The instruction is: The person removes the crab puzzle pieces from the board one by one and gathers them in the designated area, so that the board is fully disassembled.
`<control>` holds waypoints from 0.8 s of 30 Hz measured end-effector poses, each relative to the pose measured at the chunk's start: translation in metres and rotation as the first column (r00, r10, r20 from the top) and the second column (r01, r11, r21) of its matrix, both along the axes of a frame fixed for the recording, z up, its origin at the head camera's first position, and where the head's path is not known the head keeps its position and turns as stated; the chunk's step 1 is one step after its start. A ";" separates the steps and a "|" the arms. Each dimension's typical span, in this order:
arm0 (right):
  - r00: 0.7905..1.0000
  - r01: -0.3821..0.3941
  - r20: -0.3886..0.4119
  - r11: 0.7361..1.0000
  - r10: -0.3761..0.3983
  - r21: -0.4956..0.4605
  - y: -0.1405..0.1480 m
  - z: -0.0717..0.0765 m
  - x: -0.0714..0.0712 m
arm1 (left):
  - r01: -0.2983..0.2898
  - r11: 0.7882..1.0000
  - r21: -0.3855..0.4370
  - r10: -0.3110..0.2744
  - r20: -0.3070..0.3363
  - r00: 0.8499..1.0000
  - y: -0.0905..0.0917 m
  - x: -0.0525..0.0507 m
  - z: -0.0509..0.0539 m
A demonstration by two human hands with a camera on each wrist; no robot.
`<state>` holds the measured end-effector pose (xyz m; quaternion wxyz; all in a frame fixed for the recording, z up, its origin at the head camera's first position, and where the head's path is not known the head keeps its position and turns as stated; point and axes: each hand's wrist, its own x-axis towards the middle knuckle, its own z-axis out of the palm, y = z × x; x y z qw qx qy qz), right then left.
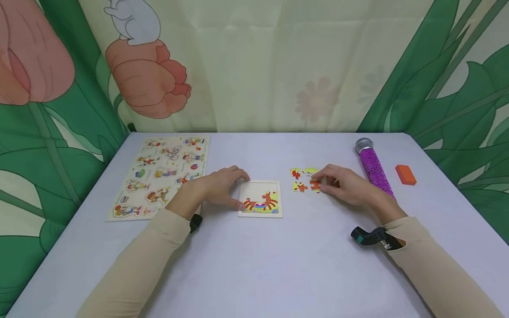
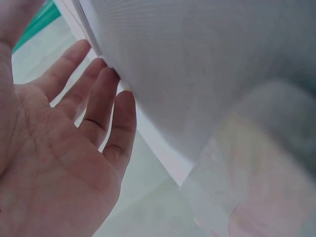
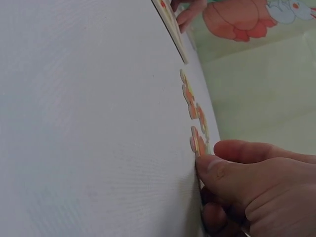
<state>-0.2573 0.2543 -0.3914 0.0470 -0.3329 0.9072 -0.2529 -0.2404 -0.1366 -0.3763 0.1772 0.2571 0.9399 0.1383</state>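
Observation:
A square puzzle tray (image 1: 260, 215) lies in mid-table, its lower half filled with a red animal and rainbow picture and its upper part bare. At the tray's left side rests my left hand (image 1: 223, 187), thumb on the lower left corner and fingers spread near the upper left. In the left wrist view the left fingers (image 2: 103, 98) are loosely extended. Farther right, my right hand (image 1: 343, 184) pinches a red and yellow puzzle piece (image 3: 196, 140) at its edge. Several loose puzzle pieces (image 1: 300, 187) lie beside it; the fingers partly cover some.
On the left lies a large board (image 1: 159, 176) with pictures of children and toys. A purple glittery microphone (image 1: 374, 168) lies right of my right hand, partly behind the forearm. Beyond it is an orange block (image 1: 405, 175). A printed curtain (image 1: 254, 66) hangs behind the table.

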 end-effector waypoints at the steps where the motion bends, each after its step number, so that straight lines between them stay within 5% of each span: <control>1: 1.000 0.000 0.002 1.000 0.000 0.006 -0.001 0.001 0.000 | 0.000 1.000 -0.002 0.000 -0.001 1.000 0.000 0.000 0.001; 10: 0.998 0.059 -0.003 0.996 -0.059 0.066 0.003 0.011 0.007 | 0.032 0.999 0.026 -0.032 -0.011 0.999 0.006 -0.003 0.000; 18: 0.998 0.059 -0.004 0.998 -0.059 -0.014 0.001 0.007 0.011 | 0.018 1.000 -0.003 -0.018 -0.003 1.000 0.006 -0.002 0.004; 24: 0.999 -0.010 -0.040 0.996 0.007 -0.084 -0.009 0.006 0.013 | 0.007 1.000 0.004 -0.007 -0.007 1.000 0.001 0.002 0.002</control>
